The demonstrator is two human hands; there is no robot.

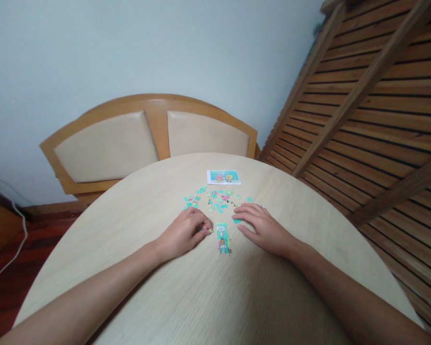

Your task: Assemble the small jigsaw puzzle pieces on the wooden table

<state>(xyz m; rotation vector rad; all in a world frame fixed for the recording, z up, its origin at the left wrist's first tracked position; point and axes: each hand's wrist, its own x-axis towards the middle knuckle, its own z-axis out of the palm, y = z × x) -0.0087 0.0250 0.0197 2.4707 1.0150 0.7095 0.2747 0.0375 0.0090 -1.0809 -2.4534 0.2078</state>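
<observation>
A small joined section of a jigsaw puzzle [222,235] lies on the table between my hands, mostly turquoise with a cartoon figure on it. To its left, my left hand [190,231] pinches a small yellow-green puzzle piece [211,230] between thumb and fingertips. My right hand [260,225] rests on the other side with its fingers spread, and a turquoise piece [236,221] shows under its fingertips. Beyond both hands, many loose puzzle pieces [221,207] are scattered in turquoise, pink and yellow.
A printed reference picture [223,177] of cartoon figures lies past the loose pieces. The round wooden table [158,306] carries everything. Behind it stands a padded wooden headboard-like panel [157,129] against the wall; a slatted wooden structure [366,110] leans at the right.
</observation>
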